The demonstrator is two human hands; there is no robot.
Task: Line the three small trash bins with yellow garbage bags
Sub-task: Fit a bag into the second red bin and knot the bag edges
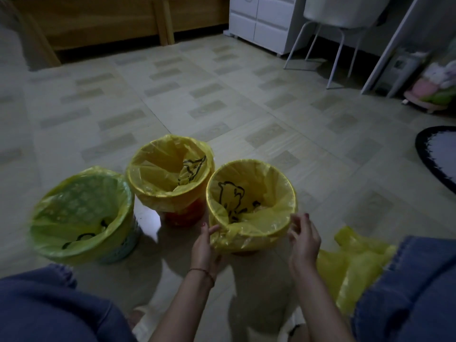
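Head: hands (206,245) (both) at lined bin (251,201)

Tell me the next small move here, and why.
Probably tug the loose yellow bag fold down over the nearest bin's rim: it bunches under the left hand, the right hand hovers close, and the other two bins look lined.

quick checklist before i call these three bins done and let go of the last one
1. Left bin has a bag over its rim: ok.
2. Middle bin bag folded over rim: ok.
3. Right bin bag over rim: ok at the far side, near edge bunched: cannot tell.
4. Left hand on the bag's overhang: ok.
5. Right hand grip: cannot tell.
6. Spare bags lie clear of the bins: ok.
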